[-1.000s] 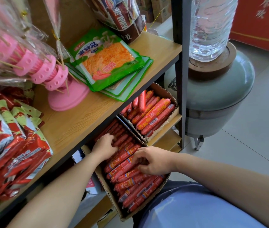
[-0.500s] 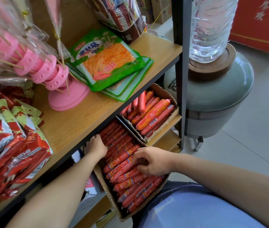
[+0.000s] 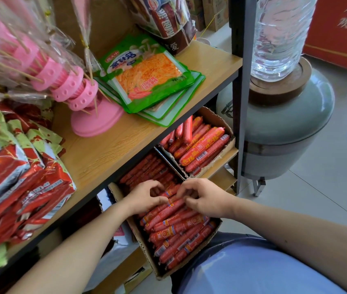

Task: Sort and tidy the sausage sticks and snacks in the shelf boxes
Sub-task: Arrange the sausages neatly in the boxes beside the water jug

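Head view: both hands were down in the open brown cardboard box (image 3: 135,231) on the lower shelf, right in the middle of it. That box was packed with thin red sausage sticks (image 3: 176,232), lying mostly lengthwise in rows. The left hand (image 3: 147,196) had its fingers curled over, thumb and forefinger closing round the sticks beneath it. The right hand (image 3: 204,198) mirrored it just beside, fingers bent and thumb tucked in, pinching at the same cluster; the two hands were nearly touching.

Behind, corner to corner with the first, sat a second cardboard box (image 3: 217,119) holding fatter red sausages (image 3: 202,145), a few standing on end at the back. Above them ran the light wooden shelf board (image 3: 113,151), carrying a stack of flat green snack packets (image 3: 147,75), a pink plastic stand (image 3: 96,122) bristling with wrapped skewers, and a heap of red foil snack packets (image 3: 30,187) at the left. Off to the right, a clear water bottle (image 3: 280,35) stood upturned on a grey-green dispenser (image 3: 291,128).
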`<state>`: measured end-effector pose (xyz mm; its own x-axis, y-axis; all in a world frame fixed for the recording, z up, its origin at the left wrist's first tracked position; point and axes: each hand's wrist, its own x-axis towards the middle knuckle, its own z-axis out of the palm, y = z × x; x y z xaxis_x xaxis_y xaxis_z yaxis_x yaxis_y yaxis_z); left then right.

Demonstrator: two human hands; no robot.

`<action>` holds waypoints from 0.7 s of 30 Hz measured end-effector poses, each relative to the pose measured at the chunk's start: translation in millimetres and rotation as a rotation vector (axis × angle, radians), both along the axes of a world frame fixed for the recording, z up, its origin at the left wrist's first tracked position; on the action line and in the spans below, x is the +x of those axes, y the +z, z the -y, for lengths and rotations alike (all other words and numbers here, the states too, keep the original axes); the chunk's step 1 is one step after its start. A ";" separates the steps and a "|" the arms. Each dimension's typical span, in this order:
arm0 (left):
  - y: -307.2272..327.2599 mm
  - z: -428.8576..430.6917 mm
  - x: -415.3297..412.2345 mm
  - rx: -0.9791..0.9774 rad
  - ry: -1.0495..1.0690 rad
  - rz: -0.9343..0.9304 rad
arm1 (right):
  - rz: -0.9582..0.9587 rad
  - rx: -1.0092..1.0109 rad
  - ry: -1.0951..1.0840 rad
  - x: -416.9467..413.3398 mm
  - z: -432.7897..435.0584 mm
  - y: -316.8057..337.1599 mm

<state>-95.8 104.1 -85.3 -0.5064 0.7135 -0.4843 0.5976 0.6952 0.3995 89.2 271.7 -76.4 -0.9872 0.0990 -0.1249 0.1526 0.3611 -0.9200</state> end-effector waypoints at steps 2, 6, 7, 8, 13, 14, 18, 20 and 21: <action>1.9 2.3 -2.7 -0.011 -0.036 -0.044 | 0.006 -0.029 -0.030 -0.5 0.5 -0.2; 0.9 2.9 -7.7 -0.046 -0.080 -0.337 | 0.016 -0.044 -0.038 -0.6 2.5 -0.7; 0.2 2.9 -11.7 0.004 -0.017 -0.401 | 0.016 -0.046 -0.039 -0.6 2.8 -0.2; -0.4 2.6 -16.4 0.061 0.063 -0.434 | 0.013 -0.043 -0.042 -0.5 2.6 0.2; -6.8 -0.3 -24.7 0.037 0.109 -0.522 | 0.013 -0.025 -0.059 2.5 0.1 1.9; -9.1 0.4 -23.5 0.043 0.126 -0.514 | 0.010 -0.018 -0.064 2.9 -0.2 2.5; -10.7 1.6 -20.7 -0.013 0.199 -0.426 | 0.005 0.030 -0.120 2.3 -3.0 2.1; -11.0 4.5 -16.3 -0.049 0.154 -0.436 | 0.024 0.067 -0.148 1.1 -4.8 0.3; -10.3 6.0 -13.3 -0.058 0.132 -0.429 | 0.035 0.076 -0.157 0.6 -5.4 -0.1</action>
